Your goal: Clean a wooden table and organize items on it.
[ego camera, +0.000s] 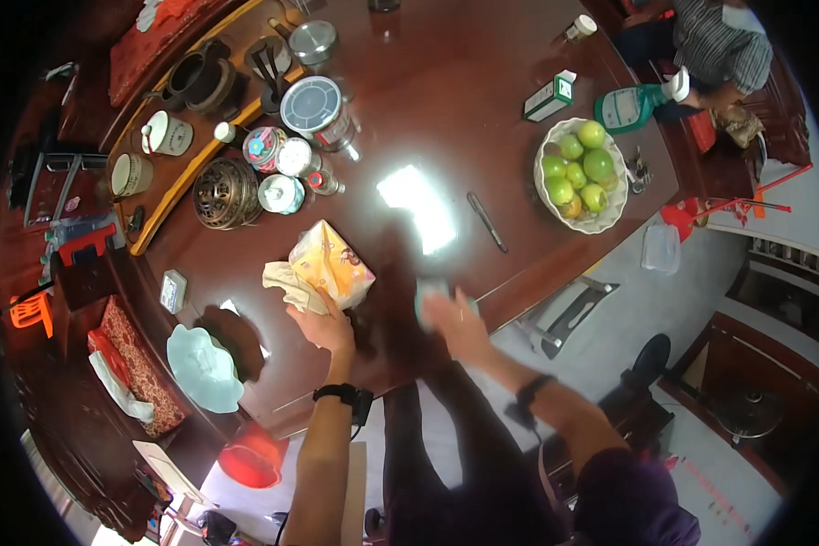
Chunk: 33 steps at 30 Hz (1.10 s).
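Observation:
My left hand (324, 326) is on a yellow soft pack of tissues (334, 266) and a crumpled cream cloth or paper (290, 283) at its side, on the dark wooden table (443, 136). To the right, my right hand (461, 327), blurred, rests over a pale teal cloth or pad (431, 300) near the table's front edge; its fingers partly hide this. Farther up lies a dark pen (486, 222). A pale blue scalloped bowl (205, 368) stands at the lower left, with a small white box (173, 291) above it.
A white basket of green fruit (542, 184), a green spray bottle (628, 108) and a small box (549, 97) stand at right. Jars (314, 109), a bronze openwork pot (226, 193) and a wooden tray (160, 225) occupy the upper left. A person (720, 51) is at the upper right.

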Tool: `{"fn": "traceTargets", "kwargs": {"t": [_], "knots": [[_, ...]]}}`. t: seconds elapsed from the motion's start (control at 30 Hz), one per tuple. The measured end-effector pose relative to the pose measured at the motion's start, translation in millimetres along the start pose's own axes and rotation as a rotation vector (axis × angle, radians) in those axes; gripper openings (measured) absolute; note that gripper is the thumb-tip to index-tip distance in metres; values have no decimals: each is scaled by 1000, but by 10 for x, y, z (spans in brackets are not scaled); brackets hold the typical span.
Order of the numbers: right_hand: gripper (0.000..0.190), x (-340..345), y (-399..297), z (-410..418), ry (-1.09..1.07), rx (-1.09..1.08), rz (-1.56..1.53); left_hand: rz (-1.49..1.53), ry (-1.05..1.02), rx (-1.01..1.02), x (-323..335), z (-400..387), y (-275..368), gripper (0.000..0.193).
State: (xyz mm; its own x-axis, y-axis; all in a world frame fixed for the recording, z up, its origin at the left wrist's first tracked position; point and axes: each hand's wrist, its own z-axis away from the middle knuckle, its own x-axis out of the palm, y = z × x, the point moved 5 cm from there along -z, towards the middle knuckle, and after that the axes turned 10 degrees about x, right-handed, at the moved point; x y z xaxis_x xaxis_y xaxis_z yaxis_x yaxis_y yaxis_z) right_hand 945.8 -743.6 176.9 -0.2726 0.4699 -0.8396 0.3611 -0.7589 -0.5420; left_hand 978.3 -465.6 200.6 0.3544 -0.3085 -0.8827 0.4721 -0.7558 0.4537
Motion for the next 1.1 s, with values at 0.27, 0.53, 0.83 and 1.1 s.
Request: {"fn": "traceTargets", "kwargs": {"t": [0.27, 0.53, 0.83, 1.1], "knots": [[52, -790, 564, -3376, 470, 76, 75, -28, 62, 52, 251, 67, 287, 43], [53, 17, -422, -429, -279, -150, -99, -52, 151, 85, -80, 9, 12, 45], [53, -624, 263, -3519, 432, 46, 93, 20, 121, 102, 99, 20, 272, 40], [61, -471, 168, -2817, 329, 83, 148, 13, 89, 83, 109, 55, 74, 37]]}}
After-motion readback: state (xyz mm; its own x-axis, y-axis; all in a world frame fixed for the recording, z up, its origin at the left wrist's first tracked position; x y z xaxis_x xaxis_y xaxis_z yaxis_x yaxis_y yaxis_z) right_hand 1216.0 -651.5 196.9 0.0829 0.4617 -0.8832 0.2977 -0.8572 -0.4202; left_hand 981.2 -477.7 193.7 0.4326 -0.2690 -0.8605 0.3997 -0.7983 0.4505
